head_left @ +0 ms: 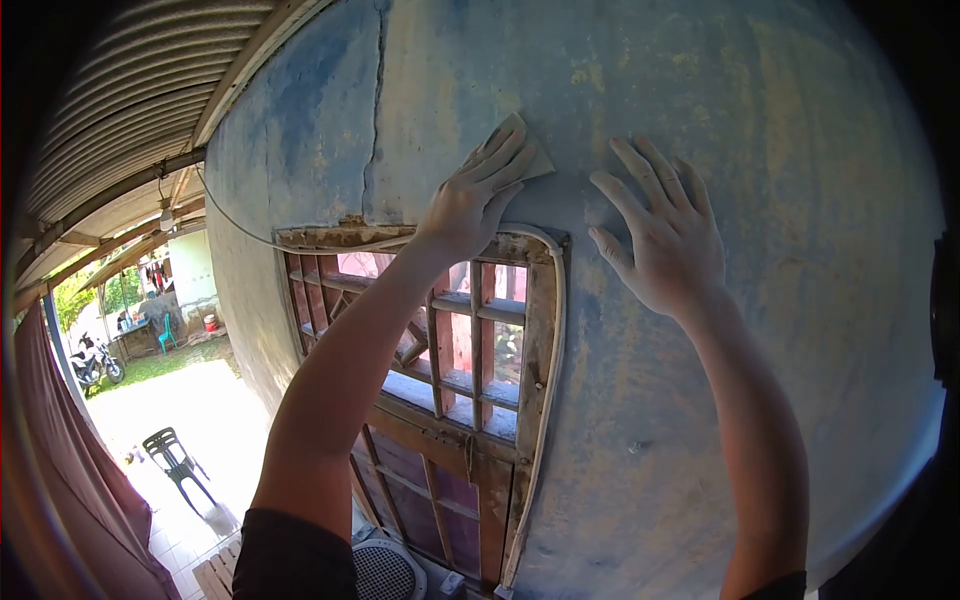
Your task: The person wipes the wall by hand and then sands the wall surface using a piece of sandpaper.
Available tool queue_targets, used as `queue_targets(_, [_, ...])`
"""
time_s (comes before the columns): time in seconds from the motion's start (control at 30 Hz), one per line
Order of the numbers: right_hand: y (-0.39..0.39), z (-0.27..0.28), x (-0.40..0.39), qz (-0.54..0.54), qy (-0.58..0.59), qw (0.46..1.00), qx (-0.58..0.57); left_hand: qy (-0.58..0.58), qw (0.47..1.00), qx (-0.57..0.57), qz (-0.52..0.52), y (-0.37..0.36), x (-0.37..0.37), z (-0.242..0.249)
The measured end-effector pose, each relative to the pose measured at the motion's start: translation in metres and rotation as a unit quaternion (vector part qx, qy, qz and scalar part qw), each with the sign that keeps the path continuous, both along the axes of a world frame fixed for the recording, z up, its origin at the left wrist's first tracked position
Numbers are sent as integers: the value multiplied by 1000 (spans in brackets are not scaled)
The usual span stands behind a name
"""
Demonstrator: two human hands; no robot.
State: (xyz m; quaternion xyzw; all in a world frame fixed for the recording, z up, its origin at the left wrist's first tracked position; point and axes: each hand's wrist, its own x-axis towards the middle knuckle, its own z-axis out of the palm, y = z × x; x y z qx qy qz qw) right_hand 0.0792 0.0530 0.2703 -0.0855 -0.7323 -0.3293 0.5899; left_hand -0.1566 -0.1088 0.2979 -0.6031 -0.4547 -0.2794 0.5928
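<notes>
Blue paint, pretty worn and patchy with yellowish stains showing through, is covering the wall [700,120] that both hands are pressing against. The left hand [478,195] is lying flat with its fingers stretched out and slightly spread, pinning a small pale sheet of sandpaper [528,150] against the wall just above the top edge of the window frame [540,330]; only a corner and an edge of the sheet are peeking out past the fingertips, so it's being held down under the palm rather than gripped. The right hand [665,235] is resting wide open on the bare wall just to the right of it, fingers fanned out and pointing up and to the left, holding nothing at all. The two hands are sitting near each other but not touching. A long crack [374,110] is running down the plaster to the left of the left hand, ending about where the frame starts. The frame itself is old brownish wood with small panes, and a pale cable [548,400] is running along its top and down its right side. Down at the bottom a round fan grille [385,572] is poking into view. Off to the left, under the corrugated roof [130,90], a dark plastic chair [172,455] is standing on the sunny paving, and a motorbike [95,365] is parked further back by the grass.
</notes>
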Motion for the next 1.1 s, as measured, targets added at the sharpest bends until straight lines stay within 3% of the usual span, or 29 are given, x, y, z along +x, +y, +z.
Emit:
queue_targets(0.07, [8,12,10,1,-80,994,74,2,1000,-2,-6,-3,-11,13])
queue_targets(0.17, [25,37,31,-6,-104,989,108,-52,995,88,-25,-4,-15,37])
queue_targets(0.23, [29,46,46,-22,-68,993,96,-259,958,123,2,-4,-2,53])
queue_targets(0.37, [39,38,55,-32,33,997,61,-190,972,121,64,23,38,11])
queue_targets(0.43, [34,29,54,-30,48,997,45,4,998,41,47,25,49,-18])
queue_targets(0.57, [36,20,49,-29,82,996,28,7,998,-2,61,11,36,-16])
queue_targets(0.63, [37,19,50,-28,85,996,25,-110,989,94,36,3,18,6])
queue_targets(0.7, [38,17,50,-26,84,996,21,-213,969,116,36,-12,14,30])
queue_targets(0.8, [38,16,50,-28,81,996,21,-264,949,159,57,4,5,42])
queue_targets(0.93, [30,7,47,-27,97,995,-8,-88,993,83,7,36,48,-6])
queue_targets(0.97, [28,5,45,-34,110,993,-20,-88,992,89,4,34,53,-16])
queue_targets(1.03, [28,5,46,-35,110,993,-21,-16,1000,-21,1,31,58,-28])
queue_targets(1.1, [28,2,46,-34,103,994,-22,-28,1000,-8,6,22,43,-14])
